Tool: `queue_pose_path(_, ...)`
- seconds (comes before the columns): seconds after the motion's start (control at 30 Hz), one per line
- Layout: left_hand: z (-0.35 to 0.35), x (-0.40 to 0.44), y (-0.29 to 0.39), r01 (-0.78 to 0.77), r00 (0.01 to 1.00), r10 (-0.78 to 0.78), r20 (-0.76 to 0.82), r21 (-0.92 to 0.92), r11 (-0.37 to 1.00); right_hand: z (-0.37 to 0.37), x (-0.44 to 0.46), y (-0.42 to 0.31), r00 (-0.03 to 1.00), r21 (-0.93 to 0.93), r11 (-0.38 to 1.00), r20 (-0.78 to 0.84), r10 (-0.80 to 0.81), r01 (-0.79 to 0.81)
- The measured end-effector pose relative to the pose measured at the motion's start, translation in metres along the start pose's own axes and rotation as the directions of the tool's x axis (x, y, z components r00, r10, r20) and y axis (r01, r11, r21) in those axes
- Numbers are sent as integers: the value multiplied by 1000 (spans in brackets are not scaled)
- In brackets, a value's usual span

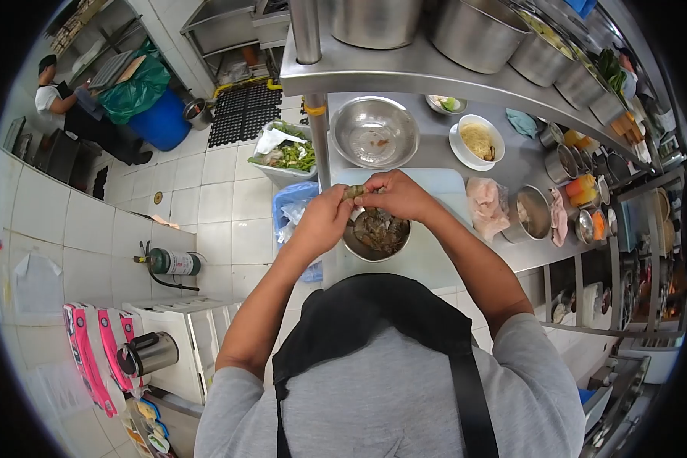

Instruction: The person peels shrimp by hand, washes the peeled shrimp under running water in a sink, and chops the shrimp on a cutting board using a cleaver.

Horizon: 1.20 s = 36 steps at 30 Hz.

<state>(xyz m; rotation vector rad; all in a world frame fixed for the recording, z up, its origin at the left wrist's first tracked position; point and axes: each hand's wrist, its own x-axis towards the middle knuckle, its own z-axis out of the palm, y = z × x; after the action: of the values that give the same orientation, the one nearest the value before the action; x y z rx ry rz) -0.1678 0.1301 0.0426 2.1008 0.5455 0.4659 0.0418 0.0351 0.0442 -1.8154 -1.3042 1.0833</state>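
Both my hands meet above a metal bowl of dark, raw-looking shrimp. My left hand grips one end of a greyish-green shrimp, its fingers closed round it. On the same shrimp, the fingertips of my right hand are pinched. Beneath the bowl lies a pale cutting board. Just beyond my hands stands a wide metal bowl with small reddish-brown bits at its bottom. My fingers partly hide the held shrimp.
A metal shelf with large pots overhangs the counter. Right of the board are a pink plastic bag, a metal pot and a white bowl. Bins with greens and plastic stand left. A person stands far left.
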Motion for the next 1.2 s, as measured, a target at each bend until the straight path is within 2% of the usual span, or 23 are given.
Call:
queue_pose_path(0.13, 6, -3, -15, -125, 979, 175, -100, 377, 918, 22, 9, 10, 997, -55, 998, -76, 29, -33)
queue_pose_path(0.27, 2, -16, -20, -45, 988, 112, -110, 484, 874, 39, 6, 0, 991, -234, 972, -137, -8, -25)
queue_pose_path(0.37, -3, -23, -35, -32, 984, 117, -138, 504, 863, 49, 8, -1, 982, -263, 963, -162, -94, 49)
queue_pose_path(0.43, -9, -24, -37, -27, 987, 101, -125, 486, 873, 51, 8, -4, 989, -172, 985, -138, -46, 21)
queue_pose_path(0.53, -5, -22, -48, -93, 959, 172, -227, 318, 943, 50, 12, 1, 996, -7, 999, -78, 33, -33)
queue_pose_path(0.57, -4, -21, -50, -13, 982, 39, -185, 142, 990, 49, 13, 3, 997, 53, 997, -53, 58, -55)
queue_pose_path(0.63, -14, -20, -32, 184, 981, -193, -27, -198, 963, 47, 12, -1, 997, 73, 996, -50, 52, -48)
queue_pose_path(0.67, -13, -20, -39, 210, 974, -225, -14, -298, 931, 47, 10, -4, 998, 85, 995, -49, 49, -45)
queue_pose_path(0.73, -13, -19, -54, 257, 959, -281, 25, -485, 836, 46, 2, -8, 997, 4, 1000, -74, 3, -3)
queue_pose_path(0.77, -16, -22, -61, 256, 956, -293, 4, -500, 827, 46, -2, -8, 996, -37, 999, -86, -21, 18)
queue_pose_path(0.87, -34, -33, -70, 254, 942, -334, -45, -555, 792, 37, -8, 6, 999, -289, 957, 33, 24, -13)
queue_pose_path(0.9, -40, -36, -74, 258, 934, -353, -54, -579, 773, 39, -12, 11, 997, -461, 884, 22, -76, 77)
queue_pose_path(0.97, -52, -43, -82, 284, 919, -391, -41, -618, 733, 48, -18, 17, 960, -748, 626, 54, -273, 220)
queue_pose_path(1.07, -67, -51, -72, 303, 895, -444, -48, -664, 684, 65, -6, -31, 967, -486, 848, -24, -254, 211)
queue_pose_path(1.17, -72, -53, -62, 267, 890, -453, -46, -753, 601, 97, 21, -71, 900, -222, 917, -218, -377, 330)
queue_pose_path(1.2, -72, -52, -57, 254, 889, -456, -46, -780, 572, 104, 34, -74, 927, -108, 942, -172, -333, 318)
